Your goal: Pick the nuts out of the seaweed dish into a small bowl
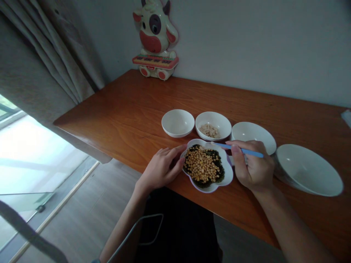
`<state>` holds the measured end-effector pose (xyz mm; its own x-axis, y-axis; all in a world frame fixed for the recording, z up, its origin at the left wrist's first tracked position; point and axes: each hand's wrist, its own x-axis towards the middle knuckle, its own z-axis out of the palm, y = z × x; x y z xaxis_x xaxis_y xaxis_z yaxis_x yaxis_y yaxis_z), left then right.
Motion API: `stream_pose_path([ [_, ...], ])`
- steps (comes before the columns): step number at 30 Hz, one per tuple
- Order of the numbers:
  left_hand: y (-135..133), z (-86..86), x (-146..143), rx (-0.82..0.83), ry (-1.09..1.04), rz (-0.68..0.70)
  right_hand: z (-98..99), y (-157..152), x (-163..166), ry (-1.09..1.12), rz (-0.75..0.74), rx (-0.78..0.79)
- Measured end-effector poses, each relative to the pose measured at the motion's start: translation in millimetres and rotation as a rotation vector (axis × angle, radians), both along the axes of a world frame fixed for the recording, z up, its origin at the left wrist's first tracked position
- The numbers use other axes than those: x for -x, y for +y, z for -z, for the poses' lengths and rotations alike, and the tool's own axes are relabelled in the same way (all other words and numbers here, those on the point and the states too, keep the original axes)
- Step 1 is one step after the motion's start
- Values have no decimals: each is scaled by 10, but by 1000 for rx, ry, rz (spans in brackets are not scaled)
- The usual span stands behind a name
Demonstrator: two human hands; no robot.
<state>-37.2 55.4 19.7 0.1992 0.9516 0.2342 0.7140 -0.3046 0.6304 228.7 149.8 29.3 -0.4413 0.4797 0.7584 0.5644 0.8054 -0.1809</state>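
At the table's front edge is a flower-shaped white bowl [227, 179] with a lilac rim. It holds yellow beans or seeds [203, 164] over a dark green layer of small pieces. My left hand [166, 166] grips the bowl's left rim, thumb and fingers closed on it. Between the fingers of my right hand [253, 166] is a slim blue-handled tool [252, 152]. Its far end lies over the bowl's back rim; whether it is a spoon or tweezers I cannot tell. Just behind, a round white bowl [226, 122] contains pale flat seeds [210, 130].
Other white bowls stand in the row: one on the left [178, 124], one partly behind my right hand [253, 131], and a large one at far right [309, 170]. A cow-shaped toy piano [156, 44] sits at the back of the wooden table [123, 113]. Curtains hang on the left.
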Motion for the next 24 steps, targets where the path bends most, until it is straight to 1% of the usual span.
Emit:
stream_pose_path([
  [3,1,0,0,-7,2,3,19,-5,-21,71,84,-3],
  [6,-1,-6,1,-8,-1,1,24,10,-25,96,143,16],
  [13,-5,-12,-3,-13,-20,4,29,27,-7,127,157,62],
  [16,-5,-10,-5,-22,-17,2,25,14,-1,114,145,51],
  [24,-1,-14,-4,-1,-13,10,-1,-26,43,41,20,16],
])
